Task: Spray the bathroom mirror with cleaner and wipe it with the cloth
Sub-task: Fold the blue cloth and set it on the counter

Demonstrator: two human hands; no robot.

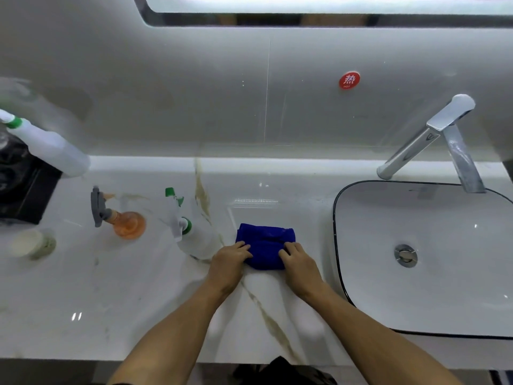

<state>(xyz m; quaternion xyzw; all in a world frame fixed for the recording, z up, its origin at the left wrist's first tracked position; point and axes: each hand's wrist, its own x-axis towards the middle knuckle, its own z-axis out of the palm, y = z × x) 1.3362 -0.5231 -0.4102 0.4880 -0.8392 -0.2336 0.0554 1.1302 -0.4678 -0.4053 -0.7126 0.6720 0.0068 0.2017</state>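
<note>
A folded blue cloth [266, 241] lies on the white marble counter [138, 295], just left of the basin. My left hand [229, 262] grips its near left corner and my right hand [298, 262] grips its near right corner. A clear spray bottle with a white and green trigger head [191, 232] stands right beside my left hand. The mirror's lit lower edge [319, 15] runs along the top of the view, high above the counter.
An orange-liquid spray bottle with a grey trigger [122, 220] stands further left. A white bottle [47, 145] sits at the far left by a black tray [22, 190]. A small jar [32, 243] is near it. A white basin [422, 259] and chrome tap [433, 140] fill the right.
</note>
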